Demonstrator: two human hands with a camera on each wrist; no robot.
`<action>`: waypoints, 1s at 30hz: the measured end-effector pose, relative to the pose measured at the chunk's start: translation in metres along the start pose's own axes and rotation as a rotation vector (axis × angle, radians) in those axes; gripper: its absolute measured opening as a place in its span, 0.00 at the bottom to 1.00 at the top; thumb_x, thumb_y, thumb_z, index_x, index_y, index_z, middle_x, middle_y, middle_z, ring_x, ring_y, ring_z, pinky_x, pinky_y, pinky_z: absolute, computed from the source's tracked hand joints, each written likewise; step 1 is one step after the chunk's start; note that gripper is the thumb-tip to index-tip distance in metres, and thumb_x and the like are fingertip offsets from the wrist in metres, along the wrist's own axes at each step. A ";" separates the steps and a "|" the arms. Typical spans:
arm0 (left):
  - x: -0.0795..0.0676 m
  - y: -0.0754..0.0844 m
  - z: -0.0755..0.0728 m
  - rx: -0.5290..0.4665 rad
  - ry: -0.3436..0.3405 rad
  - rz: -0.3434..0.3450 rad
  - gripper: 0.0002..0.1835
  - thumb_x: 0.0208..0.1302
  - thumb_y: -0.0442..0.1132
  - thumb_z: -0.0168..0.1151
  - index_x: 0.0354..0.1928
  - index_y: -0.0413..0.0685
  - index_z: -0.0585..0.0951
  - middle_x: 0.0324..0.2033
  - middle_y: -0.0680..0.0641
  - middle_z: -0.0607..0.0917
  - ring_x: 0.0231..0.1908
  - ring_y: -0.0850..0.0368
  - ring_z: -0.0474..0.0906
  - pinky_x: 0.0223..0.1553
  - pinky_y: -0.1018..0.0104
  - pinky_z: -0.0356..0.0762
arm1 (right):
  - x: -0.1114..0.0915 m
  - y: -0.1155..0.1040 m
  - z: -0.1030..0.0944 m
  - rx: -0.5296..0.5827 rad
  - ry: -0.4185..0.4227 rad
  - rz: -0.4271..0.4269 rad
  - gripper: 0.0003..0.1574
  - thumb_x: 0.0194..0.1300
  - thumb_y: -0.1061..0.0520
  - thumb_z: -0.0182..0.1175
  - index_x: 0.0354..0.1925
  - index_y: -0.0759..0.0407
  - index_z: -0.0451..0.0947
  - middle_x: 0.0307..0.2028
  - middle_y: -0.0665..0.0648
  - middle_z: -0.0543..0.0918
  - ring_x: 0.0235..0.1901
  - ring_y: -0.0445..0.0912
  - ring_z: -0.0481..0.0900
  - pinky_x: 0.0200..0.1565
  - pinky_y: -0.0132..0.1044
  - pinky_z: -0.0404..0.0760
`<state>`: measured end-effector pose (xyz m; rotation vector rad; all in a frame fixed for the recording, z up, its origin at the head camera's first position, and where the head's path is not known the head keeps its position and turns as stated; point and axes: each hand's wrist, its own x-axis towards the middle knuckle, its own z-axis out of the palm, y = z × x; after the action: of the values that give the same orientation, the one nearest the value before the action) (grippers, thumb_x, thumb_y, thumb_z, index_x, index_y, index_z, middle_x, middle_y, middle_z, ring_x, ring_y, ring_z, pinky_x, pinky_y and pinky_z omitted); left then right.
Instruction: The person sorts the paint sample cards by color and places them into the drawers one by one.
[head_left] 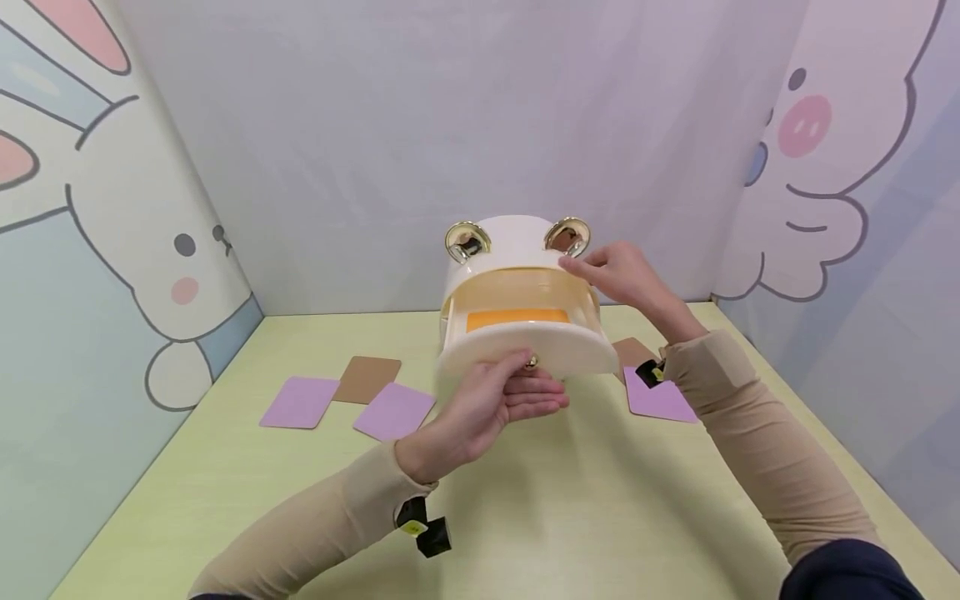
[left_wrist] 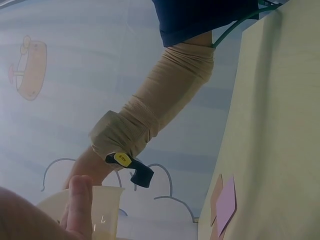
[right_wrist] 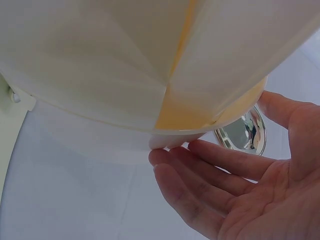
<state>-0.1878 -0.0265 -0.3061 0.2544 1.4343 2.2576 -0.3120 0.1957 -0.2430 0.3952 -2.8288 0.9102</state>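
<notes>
In the head view a white, round-topped container (head_left: pixel 517 237) with two gold ear-like discs (head_left: pixel 567 237) is held up above the table. Its front drawer (head_left: pixel 480 350) is pulled out, and a flat orange piece (head_left: pixel 517 317) shows inside. My left hand (head_left: pixel 487 404) pinches the small gold knob (head_left: pixel 532 362) on the drawer front, its other fingers stretched out below. With my right hand (head_left: pixel 618 271) I grip the container's upper right side beside a gold disc. In the right wrist view, the right hand's fingers (right_wrist: pixel 200 180) curl against the white shell.
On the yellow-green table (head_left: pixel 555 500), purple cards (head_left: pixel 300 402) and a brown card (head_left: pixel 367 379) lie at the left. Another purple card (head_left: pixel 660 400) and a brown one (head_left: pixel 633 354) lie at the right, below my right forearm. Walls with cartoon animals stand around the table.
</notes>
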 end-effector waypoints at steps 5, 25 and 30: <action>0.007 0.002 0.000 -0.003 0.010 0.016 0.15 0.74 0.41 0.47 0.41 0.34 0.75 0.29 0.45 0.88 0.34 0.52 0.88 0.48 0.57 0.84 | 0.000 0.000 0.000 -0.002 0.003 0.000 0.36 0.65 0.30 0.52 0.33 0.59 0.87 0.10 0.45 0.55 0.16 0.41 0.54 0.23 0.35 0.62; 0.032 0.009 -0.005 -0.007 0.076 0.054 0.16 0.73 0.41 0.47 0.37 0.34 0.77 0.26 0.44 0.87 0.30 0.53 0.87 0.45 0.59 0.85 | 0.001 0.000 0.000 -0.007 0.005 0.001 0.36 0.65 0.30 0.52 0.32 0.59 0.87 0.11 0.44 0.54 0.16 0.40 0.52 0.21 0.33 0.58; 0.037 0.011 -0.006 0.002 0.074 0.051 0.17 0.74 0.42 0.47 0.36 0.35 0.77 0.26 0.45 0.88 0.30 0.53 0.87 0.44 0.58 0.85 | 0.002 0.000 0.000 -0.002 0.000 0.004 0.37 0.65 0.29 0.52 0.32 0.59 0.86 0.10 0.44 0.53 0.15 0.40 0.51 0.21 0.33 0.56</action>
<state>-0.2259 -0.0183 -0.3023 0.2121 1.4830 2.3293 -0.3136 0.1954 -0.2431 0.3890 -2.8315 0.9087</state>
